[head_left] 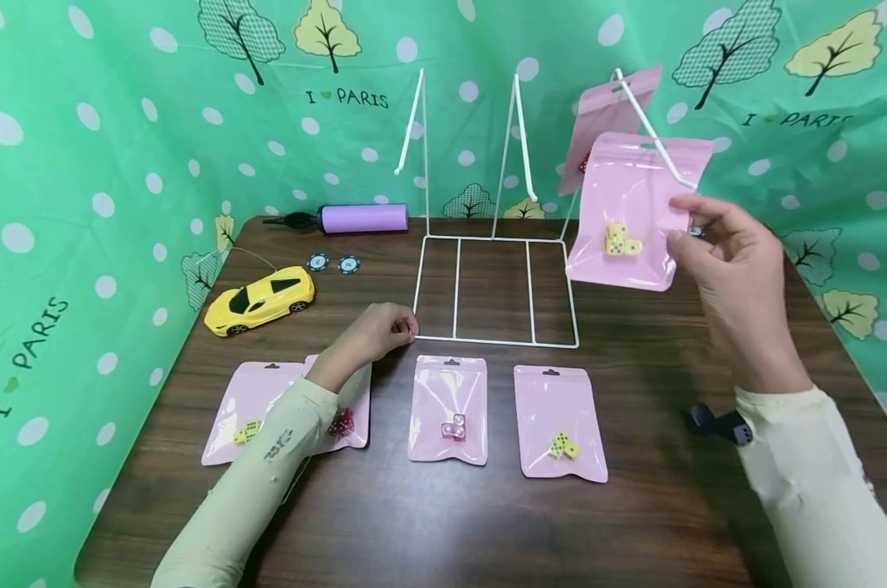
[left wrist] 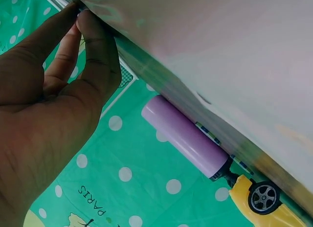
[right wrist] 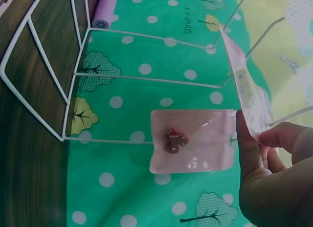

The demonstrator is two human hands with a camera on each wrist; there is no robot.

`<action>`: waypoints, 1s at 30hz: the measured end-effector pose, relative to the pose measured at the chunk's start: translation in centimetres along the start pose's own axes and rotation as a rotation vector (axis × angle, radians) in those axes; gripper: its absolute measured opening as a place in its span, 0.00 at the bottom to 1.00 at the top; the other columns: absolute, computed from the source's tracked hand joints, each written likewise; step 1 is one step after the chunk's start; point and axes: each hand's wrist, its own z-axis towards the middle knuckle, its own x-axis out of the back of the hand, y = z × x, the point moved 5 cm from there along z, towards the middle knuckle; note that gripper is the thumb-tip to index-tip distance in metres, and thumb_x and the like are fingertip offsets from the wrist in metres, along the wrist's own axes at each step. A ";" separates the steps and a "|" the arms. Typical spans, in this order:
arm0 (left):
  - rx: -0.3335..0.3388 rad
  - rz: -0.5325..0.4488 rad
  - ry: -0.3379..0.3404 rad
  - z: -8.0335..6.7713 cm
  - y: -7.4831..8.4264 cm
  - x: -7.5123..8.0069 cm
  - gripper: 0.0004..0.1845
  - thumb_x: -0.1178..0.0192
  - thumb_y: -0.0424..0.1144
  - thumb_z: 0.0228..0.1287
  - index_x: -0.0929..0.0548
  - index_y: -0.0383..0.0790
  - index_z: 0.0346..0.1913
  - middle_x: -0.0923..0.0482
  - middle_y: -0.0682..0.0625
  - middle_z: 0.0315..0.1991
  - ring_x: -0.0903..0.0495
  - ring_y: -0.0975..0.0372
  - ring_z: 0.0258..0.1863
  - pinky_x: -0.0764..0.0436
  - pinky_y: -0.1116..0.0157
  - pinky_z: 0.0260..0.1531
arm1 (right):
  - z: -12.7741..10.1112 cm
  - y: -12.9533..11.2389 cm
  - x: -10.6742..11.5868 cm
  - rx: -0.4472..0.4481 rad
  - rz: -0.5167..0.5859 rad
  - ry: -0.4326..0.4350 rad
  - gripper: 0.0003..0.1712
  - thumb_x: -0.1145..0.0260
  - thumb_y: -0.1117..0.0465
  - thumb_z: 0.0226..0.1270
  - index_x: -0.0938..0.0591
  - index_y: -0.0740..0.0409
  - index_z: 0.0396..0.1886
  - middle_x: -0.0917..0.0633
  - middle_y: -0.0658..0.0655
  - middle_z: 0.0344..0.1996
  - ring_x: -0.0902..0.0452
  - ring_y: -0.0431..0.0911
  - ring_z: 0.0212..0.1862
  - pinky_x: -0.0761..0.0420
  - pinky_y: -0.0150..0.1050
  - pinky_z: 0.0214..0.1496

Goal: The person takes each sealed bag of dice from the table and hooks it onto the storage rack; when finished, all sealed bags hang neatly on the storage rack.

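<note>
My right hand pinches the right edge of a pink zip bag between thumb and fingers. Yellow dice show in that bag, and the tip of the rack's right hook juts in front of it at the hang hole. Farther back on the same hook hangs a second pink bag with red dice. At the front left corner of the white wire rack, my left hand pinches the wire, thumb and fingertips together. The rack's left hook and middle hook carry no bags.
In front of the rack lie several pink bags, one with clear pinkish dice, another with yellow dice. My left sleeve covers part of two more. A yellow toy car, two poker chips and a purple pump occupy the back left.
</note>
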 end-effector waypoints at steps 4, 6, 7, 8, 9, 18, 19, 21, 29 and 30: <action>0.007 -0.010 -0.004 -0.1 -0.1 -0.1 0.06 0.34 0.25 0.73 0.13 0.38 0.38 0.15 0.48 0.33 0.20 0.60 0.34 0.21 0.63 0.37 | 2.0 0.8 -0.5 -0.010 0.004 0.014 0.21 0.34 0.79 0.72 0.14 0.67 0.62 0.22 0.59 0.47 0.27 0.41 0.30 0.20 0.26 0.33; 0.008 -0.012 -0.005 0.0 0.0 -0.1 0.06 0.34 0.25 0.73 0.13 0.38 0.38 0.15 0.48 0.33 0.21 0.60 0.33 0.21 0.63 0.37 | 2.8 1.0 -0.6 -0.009 0.006 0.019 0.21 0.34 0.79 0.72 0.13 0.67 0.61 0.22 0.58 0.47 0.29 0.41 0.26 0.20 0.26 0.31; 0.009 -0.012 -0.005 0.0 0.0 -0.1 0.06 0.34 0.25 0.72 0.13 0.38 0.38 0.15 0.48 0.33 0.21 0.60 0.33 0.21 0.63 0.37 | 3.0 1.1 -0.6 -0.009 0.006 0.019 0.21 0.34 0.79 0.72 0.13 0.66 0.61 0.23 0.58 0.47 0.28 0.41 0.24 0.19 0.26 0.32; 0.009 -0.012 -0.005 0.0 0.1 0.0 0.06 0.34 0.25 0.72 0.13 0.38 0.38 0.15 0.48 0.33 0.21 0.60 0.33 0.21 0.64 0.37 | 3.3 1.2 -0.6 -0.009 0.006 0.018 0.21 0.34 0.79 0.72 0.13 0.66 0.61 0.23 0.58 0.47 0.25 0.41 0.25 0.17 0.27 0.33; 0.010 -0.011 -0.006 0.1 0.1 0.0 0.06 0.34 0.25 0.72 0.13 0.38 0.38 0.15 0.49 0.33 0.21 0.61 0.33 0.21 0.64 0.36 | 3.5 1.2 -0.7 -0.008 0.003 0.016 0.21 0.34 0.79 0.72 0.13 0.66 0.61 0.23 0.58 0.47 0.24 0.42 0.26 0.16 0.27 0.34; 0.027 -0.011 0.000 -0.1 0.0 0.0 0.06 0.34 0.25 0.72 0.13 0.38 0.37 0.15 0.49 0.32 0.21 0.61 0.32 0.22 0.64 0.36 | 4.5 1.4 -1.5 0.011 -0.025 0.004 0.20 0.33 0.76 0.73 0.13 0.65 0.61 0.23 0.57 0.47 0.37 0.39 0.20 0.24 0.24 0.27; 0.028 -0.014 0.001 -0.1 0.0 0.0 0.06 0.34 0.25 0.72 0.13 0.38 0.37 0.15 0.49 0.32 0.21 0.61 0.32 0.22 0.64 0.35 | 4.6 1.5 -1.6 0.015 -0.023 0.006 0.20 0.33 0.76 0.72 0.13 0.65 0.61 0.23 0.57 0.47 0.36 0.39 0.20 0.23 0.24 0.27; 0.027 -0.015 0.001 -0.1 0.1 -0.1 0.06 0.34 0.25 0.72 0.13 0.38 0.37 0.15 0.49 0.32 0.21 0.61 0.32 0.22 0.64 0.35 | 4.9 1.7 -1.6 0.019 -0.014 0.008 0.20 0.33 0.77 0.72 0.13 0.65 0.61 0.23 0.57 0.46 0.34 0.38 0.21 0.23 0.24 0.27; 0.006 -0.002 0.004 -0.2 0.3 -0.1 0.06 0.34 0.25 0.72 0.13 0.38 0.37 0.15 0.49 0.31 0.21 0.61 0.32 0.22 0.64 0.36 | 4.8 2.7 -0.9 0.024 -0.028 -0.006 0.16 0.33 0.72 0.77 0.13 0.66 0.60 0.20 0.57 0.48 0.15 0.43 0.41 0.13 0.29 0.43; 0.008 -0.003 0.003 -0.2 0.3 -0.1 0.06 0.34 0.25 0.72 0.13 0.38 0.37 0.15 0.49 0.32 0.21 0.61 0.32 0.21 0.64 0.36 | 4.7 2.9 -0.7 0.017 -0.028 -0.009 0.15 0.33 0.71 0.78 0.14 0.67 0.60 0.19 0.57 0.50 0.15 0.45 0.45 0.13 0.30 0.46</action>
